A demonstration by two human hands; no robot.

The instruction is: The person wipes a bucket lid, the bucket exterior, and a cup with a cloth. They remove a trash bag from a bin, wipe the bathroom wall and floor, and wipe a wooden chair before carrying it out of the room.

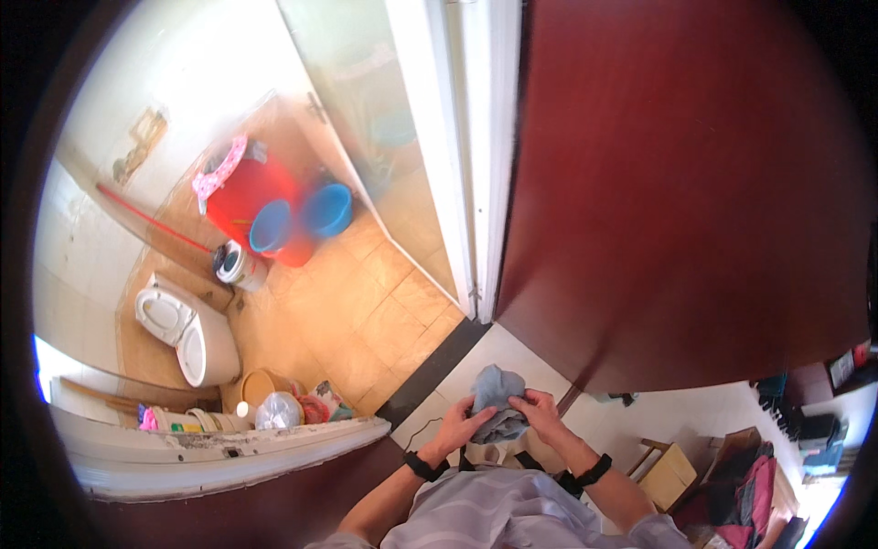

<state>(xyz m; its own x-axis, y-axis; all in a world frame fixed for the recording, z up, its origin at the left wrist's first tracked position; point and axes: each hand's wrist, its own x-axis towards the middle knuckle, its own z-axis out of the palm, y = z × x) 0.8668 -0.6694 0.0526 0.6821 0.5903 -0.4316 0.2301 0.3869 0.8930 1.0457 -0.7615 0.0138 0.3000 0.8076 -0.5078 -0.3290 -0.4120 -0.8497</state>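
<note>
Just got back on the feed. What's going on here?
A person holds a bunched grey-blue cloth in front of their body, the left hand and right hand gripping it from either side. They are just short of a dark threshold strip. Beyond it, to the left, are a white toilet, a blue basin and a large red tub.

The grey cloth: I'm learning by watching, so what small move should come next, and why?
Probably spread the grey cloth a little wider: the left hand and right hand hold it at opposite sides, and it looks bunched between them.
</note>
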